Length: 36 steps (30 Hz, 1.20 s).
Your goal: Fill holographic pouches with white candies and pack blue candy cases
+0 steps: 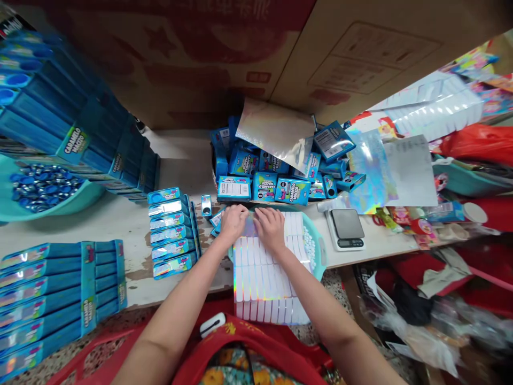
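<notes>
My left hand [234, 222] and my right hand [271, 227] are close together over a turquoise basin [320, 267]. Both have bent fingers, closed at the edges of a small shiny holographic sticker [249, 224] between them. Fingertips partly hide it. Under my right hand and wrist lies a sheet of long white stickers [256, 267] with rainbow edges, overlapping other sheets and hanging over the table's front edge. Small white pieces [310, 248] show in the basin to the right of the sheets. A small blue box [216, 222] lies just left of my left hand.
Loose blue boxes [264, 184] fill a carton ahead, below a large cardboard box [192, 69]. Box rows [172, 232] stand left, near a tall stack [76, 117] and a basin of blue caps [44, 187]. A digital scale [347, 227] sits right.
</notes>
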Each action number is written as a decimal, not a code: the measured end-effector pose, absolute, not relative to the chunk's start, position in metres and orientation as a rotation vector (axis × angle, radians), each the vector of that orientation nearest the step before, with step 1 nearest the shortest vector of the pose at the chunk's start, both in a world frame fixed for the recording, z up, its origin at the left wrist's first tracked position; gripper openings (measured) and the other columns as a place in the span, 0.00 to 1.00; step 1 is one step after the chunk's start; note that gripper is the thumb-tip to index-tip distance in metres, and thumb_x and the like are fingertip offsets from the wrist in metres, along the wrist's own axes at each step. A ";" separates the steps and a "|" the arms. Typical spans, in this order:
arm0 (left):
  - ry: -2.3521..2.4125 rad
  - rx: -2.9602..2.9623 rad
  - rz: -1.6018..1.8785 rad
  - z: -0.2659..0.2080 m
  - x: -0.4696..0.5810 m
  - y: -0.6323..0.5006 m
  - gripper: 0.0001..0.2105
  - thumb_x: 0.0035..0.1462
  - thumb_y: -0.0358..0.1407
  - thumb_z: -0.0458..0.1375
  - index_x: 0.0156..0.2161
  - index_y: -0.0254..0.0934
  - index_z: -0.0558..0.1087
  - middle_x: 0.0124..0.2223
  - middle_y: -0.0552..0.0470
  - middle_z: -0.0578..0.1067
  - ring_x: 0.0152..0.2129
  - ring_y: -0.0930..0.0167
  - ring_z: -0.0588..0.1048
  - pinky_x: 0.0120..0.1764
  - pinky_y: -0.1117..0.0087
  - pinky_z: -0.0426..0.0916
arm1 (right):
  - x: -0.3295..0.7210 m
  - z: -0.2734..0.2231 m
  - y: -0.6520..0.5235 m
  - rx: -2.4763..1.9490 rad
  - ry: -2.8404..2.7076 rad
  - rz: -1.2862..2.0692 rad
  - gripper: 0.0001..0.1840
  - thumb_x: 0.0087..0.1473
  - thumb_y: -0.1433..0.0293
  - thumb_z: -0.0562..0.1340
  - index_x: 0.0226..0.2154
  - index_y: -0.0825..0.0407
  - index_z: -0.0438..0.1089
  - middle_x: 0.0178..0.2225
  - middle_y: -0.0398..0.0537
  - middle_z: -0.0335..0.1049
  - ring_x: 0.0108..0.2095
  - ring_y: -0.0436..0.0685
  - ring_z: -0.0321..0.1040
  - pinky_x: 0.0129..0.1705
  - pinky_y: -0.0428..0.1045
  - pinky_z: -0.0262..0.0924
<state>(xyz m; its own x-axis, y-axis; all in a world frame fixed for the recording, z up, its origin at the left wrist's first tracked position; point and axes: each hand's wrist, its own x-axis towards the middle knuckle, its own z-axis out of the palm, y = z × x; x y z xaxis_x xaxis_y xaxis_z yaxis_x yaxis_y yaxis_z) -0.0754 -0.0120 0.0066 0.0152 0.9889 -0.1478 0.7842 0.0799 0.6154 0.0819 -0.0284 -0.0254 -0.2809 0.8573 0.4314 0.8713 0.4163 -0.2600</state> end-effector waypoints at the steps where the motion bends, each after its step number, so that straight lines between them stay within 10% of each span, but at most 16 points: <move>1: 1.818 1.726 0.478 0.007 -0.076 -0.011 0.12 0.59 0.36 0.48 0.35 0.40 0.75 0.38 0.49 0.76 0.38 0.65 0.71 0.41 0.67 0.60 | 0.082 -0.024 -0.030 -1.441 -2.184 -0.048 0.16 0.60 0.67 0.56 0.51 0.49 0.67 0.48 0.49 0.71 0.51 0.60 0.61 0.58 0.60 0.45; 22: 1.820 1.667 0.449 0.010 -0.074 -0.006 0.11 0.56 0.33 0.49 0.34 0.40 0.75 0.40 0.49 0.77 0.40 0.65 0.73 0.40 0.66 0.61 | 0.080 -0.022 -0.046 -1.402 -2.266 -0.041 0.18 0.59 0.67 0.57 0.52 0.51 0.65 0.54 0.53 0.66 0.54 0.63 0.60 0.51 0.58 0.57; 36: 1.954 1.773 0.668 0.012 -0.069 -0.028 0.14 0.62 0.38 0.47 0.46 0.38 0.72 0.46 0.43 0.74 0.47 0.60 0.66 0.49 0.57 0.57 | 0.092 0.090 -0.064 -1.495 -1.774 0.519 0.06 0.57 0.66 0.59 0.31 0.50 0.67 0.29 0.44 0.69 0.33 0.53 0.67 0.37 0.50 0.62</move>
